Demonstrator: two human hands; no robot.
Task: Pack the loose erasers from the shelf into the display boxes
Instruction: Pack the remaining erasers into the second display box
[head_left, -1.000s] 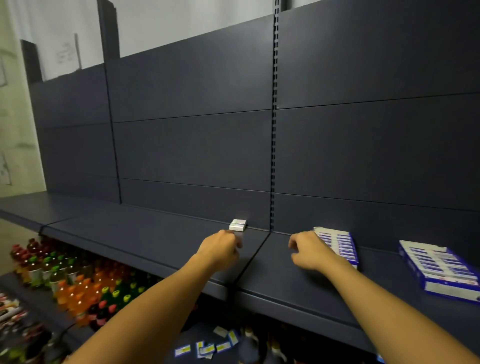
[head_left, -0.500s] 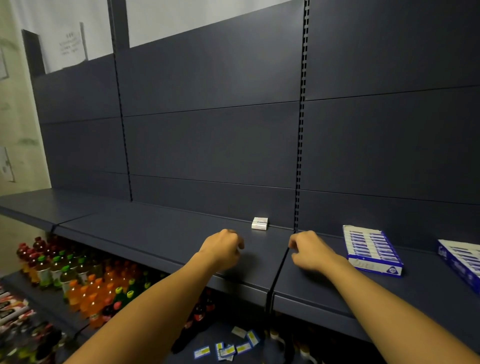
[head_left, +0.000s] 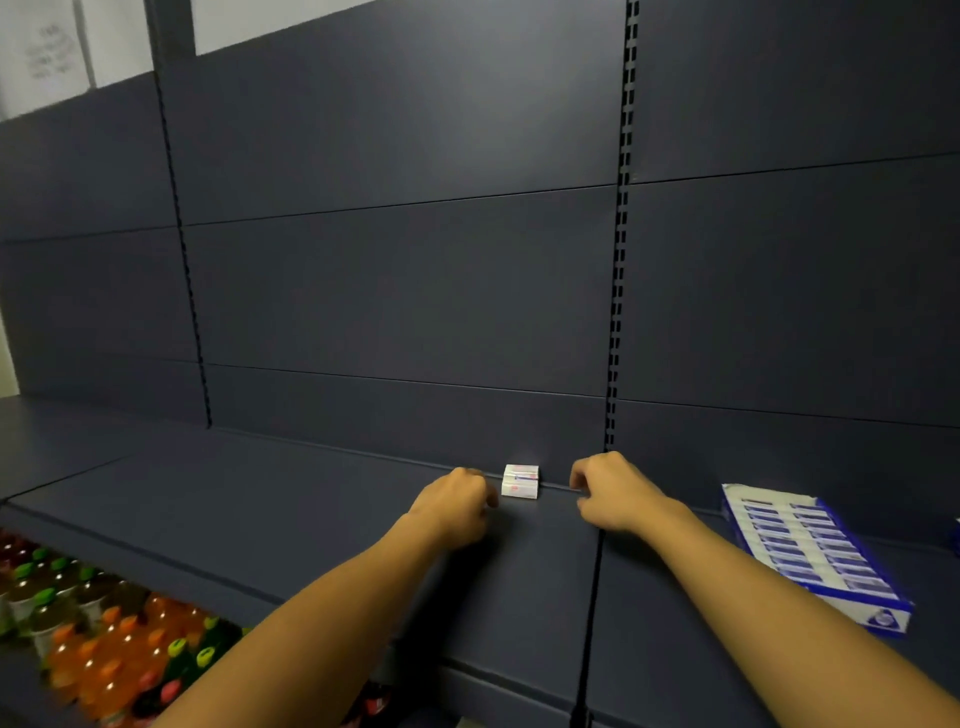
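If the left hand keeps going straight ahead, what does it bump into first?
Probably the small white erasers, just past the left hand, stacked by the shelf's back wall. Depth is hard to judge.
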